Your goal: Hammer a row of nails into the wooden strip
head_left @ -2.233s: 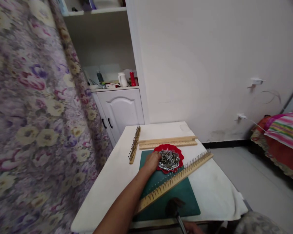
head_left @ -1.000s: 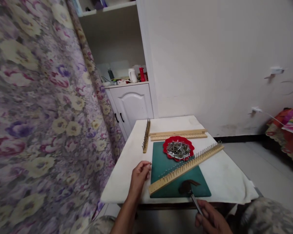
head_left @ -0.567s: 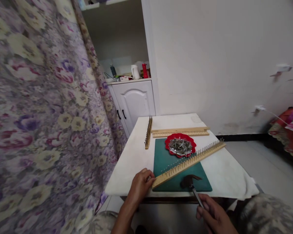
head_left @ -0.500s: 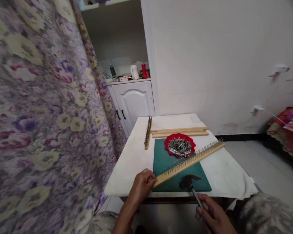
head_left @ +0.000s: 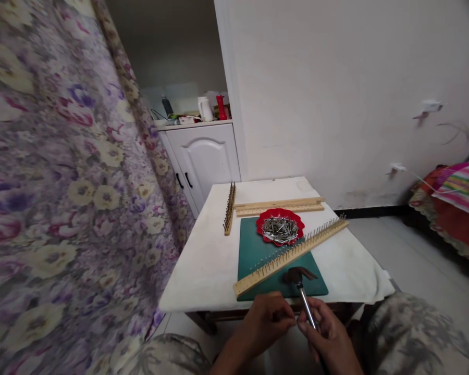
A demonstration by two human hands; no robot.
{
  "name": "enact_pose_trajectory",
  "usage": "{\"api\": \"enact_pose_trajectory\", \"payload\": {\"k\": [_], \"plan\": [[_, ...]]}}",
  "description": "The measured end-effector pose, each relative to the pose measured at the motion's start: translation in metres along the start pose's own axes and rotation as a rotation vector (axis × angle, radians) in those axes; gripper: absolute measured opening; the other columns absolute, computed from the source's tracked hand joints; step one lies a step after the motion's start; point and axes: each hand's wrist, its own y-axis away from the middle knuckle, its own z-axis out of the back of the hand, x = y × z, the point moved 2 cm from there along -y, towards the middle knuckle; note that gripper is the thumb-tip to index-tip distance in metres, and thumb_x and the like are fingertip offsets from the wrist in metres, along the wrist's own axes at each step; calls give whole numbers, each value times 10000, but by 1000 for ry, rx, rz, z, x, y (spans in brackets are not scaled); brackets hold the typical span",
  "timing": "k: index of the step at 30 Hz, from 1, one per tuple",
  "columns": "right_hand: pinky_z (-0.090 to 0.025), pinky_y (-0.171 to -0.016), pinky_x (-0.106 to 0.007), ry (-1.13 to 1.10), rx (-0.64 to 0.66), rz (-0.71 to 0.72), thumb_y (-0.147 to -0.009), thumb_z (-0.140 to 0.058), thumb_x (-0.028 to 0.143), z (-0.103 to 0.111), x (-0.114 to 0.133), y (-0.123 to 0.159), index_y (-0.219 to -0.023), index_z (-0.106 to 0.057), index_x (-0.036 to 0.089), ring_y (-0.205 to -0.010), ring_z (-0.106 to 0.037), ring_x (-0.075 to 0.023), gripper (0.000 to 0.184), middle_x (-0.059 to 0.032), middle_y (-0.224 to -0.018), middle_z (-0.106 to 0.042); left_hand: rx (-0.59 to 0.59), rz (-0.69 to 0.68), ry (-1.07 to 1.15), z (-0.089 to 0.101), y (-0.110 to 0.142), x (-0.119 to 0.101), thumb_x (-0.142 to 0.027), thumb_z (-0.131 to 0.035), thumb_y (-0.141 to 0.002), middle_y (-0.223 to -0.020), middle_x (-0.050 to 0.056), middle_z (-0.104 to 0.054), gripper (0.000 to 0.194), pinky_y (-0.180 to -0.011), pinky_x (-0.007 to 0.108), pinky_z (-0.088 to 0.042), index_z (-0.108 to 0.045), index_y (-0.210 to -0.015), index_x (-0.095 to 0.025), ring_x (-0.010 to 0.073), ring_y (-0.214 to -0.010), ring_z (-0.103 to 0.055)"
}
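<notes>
In my right hand (head_left: 324, 333) is a claw hammer (head_left: 300, 277), its dark head over the near edge of the green mat (head_left: 247, 245). My left hand (head_left: 269, 319) is closed in a pinch close beside the right hand, in front of the table edge; whatever its fingers hold is too small to make out. Across the mat lies a slanted wooden strip (head_left: 254, 279) with rows of upright nails; its near left end has bare holes. Behind it a red scalloped dish (head_left: 260, 219) holds a heap of loose nails (head_left: 279, 229).
A shorter nail-studded strip (head_left: 229, 211) lies at the table's left side. Two wooden strips (head_left: 277, 206) lie behind the dish. The table (head_left: 203, 260) has a white cover. A floral curtain (head_left: 62, 208) hangs at left, and a white cabinet (head_left: 205, 156) stands behind.
My left hand has gone from the dish to the strip's near left end, then right and toward me, beside my right hand. The hammer stays in my right hand. The view has shifted.
</notes>
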Motion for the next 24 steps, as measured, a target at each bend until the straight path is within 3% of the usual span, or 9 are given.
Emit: {"api": "enact_pose_trajectory", "payload": {"k": [4, 9, 12, 19, 24], "plan": [[-271, -263, -127, -15, 6, -21, -680, -722, 434, 1, -6, 3, -983, -558, 202, -284, -306, -2, 416, 57, -666, -572, -35, 8, 100, -4, -2, 3, -202, -694, -666, -600, -20, -503, 53, -505, 192, -281, -708, -679, -153, 76, -548, -435], [-291, -285, -130, -54, -3, -16, -685, -732, 423, 2, -1, 3, -996, -534, 209, -294, -341, -5, 427, 53, -686, -583, -43, 180, 618, -23, -6, 22, -329, -763, -598, -576, -1, -589, 235, -502, 212, -379, -674, -683, -128, 95, -482, -523], [-311, -294, -146, -65, 25, -46, -673, -745, 421, 5, 2, 1, -991, -532, 211, -298, -367, -17, 436, 57, -683, -583, -76, 241, 788, -34, -6, 31, -343, -771, -587, -532, 20, -628, 270, -504, 221, -399, -673, -689, -113, 118, -472, -567], [-307, -283, -137, -69, 41, -33, -689, -738, 418, 7, -1, 0, -995, -518, 207, -300, -378, -18, 432, 52, -684, -588, -161, 243, 984, -39, -3, 33, -281, -742, -620, -564, 52, -677, 215, -495, 216, -387, -661, -702, -99, 134, -487, -601], [-297, -283, -129, -77, 15, -32, -678, -739, 438, 1, -4, 2, -977, -536, 203, -286, -354, -5, 431, 51, -671, -590, -142, 217, 896, -36, -2, 28, -285, -742, -627, -552, 39, -650, 215, -516, 226, -402, -647, -685, -101, 130, -497, -587]]}}
